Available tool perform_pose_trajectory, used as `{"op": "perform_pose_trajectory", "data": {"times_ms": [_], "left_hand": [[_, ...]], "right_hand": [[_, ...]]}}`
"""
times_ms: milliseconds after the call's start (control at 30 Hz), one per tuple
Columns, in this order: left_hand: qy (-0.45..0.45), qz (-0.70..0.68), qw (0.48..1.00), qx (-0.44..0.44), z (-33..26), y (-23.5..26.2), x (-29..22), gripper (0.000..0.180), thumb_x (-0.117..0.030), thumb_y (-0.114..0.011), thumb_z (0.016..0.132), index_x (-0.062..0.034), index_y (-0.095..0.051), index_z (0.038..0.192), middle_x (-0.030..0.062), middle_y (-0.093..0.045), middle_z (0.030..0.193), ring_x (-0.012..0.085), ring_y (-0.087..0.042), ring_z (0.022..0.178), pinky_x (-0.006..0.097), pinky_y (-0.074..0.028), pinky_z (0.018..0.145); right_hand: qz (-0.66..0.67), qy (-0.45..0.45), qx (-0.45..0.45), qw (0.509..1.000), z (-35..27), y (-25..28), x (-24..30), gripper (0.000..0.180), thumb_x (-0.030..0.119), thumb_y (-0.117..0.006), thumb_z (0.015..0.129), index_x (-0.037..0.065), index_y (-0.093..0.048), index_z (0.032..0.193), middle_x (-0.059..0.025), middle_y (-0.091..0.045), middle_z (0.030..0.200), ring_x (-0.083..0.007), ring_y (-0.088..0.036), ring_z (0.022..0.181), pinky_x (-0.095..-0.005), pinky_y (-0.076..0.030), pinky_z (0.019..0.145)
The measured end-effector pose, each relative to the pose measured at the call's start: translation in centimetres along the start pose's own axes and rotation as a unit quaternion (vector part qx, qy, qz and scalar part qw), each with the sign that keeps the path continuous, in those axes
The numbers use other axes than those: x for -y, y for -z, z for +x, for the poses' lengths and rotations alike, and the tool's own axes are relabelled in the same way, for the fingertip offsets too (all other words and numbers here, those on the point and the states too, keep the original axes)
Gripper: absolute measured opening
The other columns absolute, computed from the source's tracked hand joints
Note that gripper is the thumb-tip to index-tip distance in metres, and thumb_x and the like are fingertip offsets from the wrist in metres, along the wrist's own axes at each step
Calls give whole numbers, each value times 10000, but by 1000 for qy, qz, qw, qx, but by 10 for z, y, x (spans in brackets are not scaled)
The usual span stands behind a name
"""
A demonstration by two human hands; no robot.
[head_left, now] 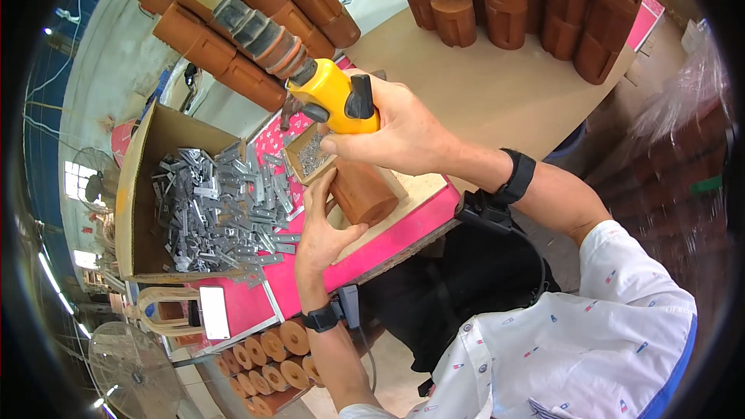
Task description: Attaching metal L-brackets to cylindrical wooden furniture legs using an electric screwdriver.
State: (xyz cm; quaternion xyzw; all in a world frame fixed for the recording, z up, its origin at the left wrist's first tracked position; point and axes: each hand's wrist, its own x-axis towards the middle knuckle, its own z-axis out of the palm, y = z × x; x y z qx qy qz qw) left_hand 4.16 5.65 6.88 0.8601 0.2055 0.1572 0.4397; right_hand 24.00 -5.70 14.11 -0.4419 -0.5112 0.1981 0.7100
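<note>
My right hand (407,128) is wrapped round a yellow power screwdriver (330,97) with a black lever and a hose running from its end. Below that hand, a reddish-brown wooden cylinder (363,190) lies on its side on a pale board at the table's edge. My left hand (322,225) grips the cylinder from its left, with the thumb by the near end and the fingers along the side. My right hand hides the tool's tip, so I cannot tell whether it touches the wood. A small box of screws (310,154) stands just beyond the cylinder.
To the left, a cardboard box (140,209) spills many grey metal plates (225,202) onto the pink table covering (403,234). Stacked brown cylinders (504,4) stand at the back. A phone (215,313) lies at the left edge, above more cylinders (272,357) on a lower shelf.
</note>
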Motion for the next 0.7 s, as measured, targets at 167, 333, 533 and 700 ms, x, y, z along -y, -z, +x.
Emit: {"op": "perform_pose_trajectory", "data": {"times_ms": [167,333,533,700], "left_hand": [[23,72,997,30,7,7,-14,1002,-92,-811,581,-93,-321,1455,128,-309,1413,295,-376,1318,440,-348,1113],[40,95,994,34,8,10,-20,975,-143,-811,584,-108,-349,1441,185,-321,1383,347,-303,1347,428,-325,1116],[86,-36,995,-46,3,23,-4,855,-154,-787,683,-107,-381,1434,196,-374,1396,341,-411,1274,425,-373,1065],[246,357,878,-201,18,61,45,526,-186,-691,818,-75,-546,1311,202,-548,1274,352,-597,1086,465,-441,951]], "right_hand": [[14,5,-3,1000,0,-6,-4,421,167,-741,742,8,-564,1089,-73,-612,845,-143,-576,773,-308,-478,739],[-11,-33,41,999,2,-8,-2,443,60,-719,820,14,-517,1212,-43,-639,1013,-110,-607,938,-277,-501,847],[-21,-37,51,998,1,-4,-5,416,64,-704,840,11,-506,1202,-51,-635,1011,-112,-616,899,-273,-529,807],[-4,-32,59,998,2,-3,-7,414,64,-698,849,8,-498,1207,-67,-627,1034,-117,-619,882,-266,-539,785]]}}
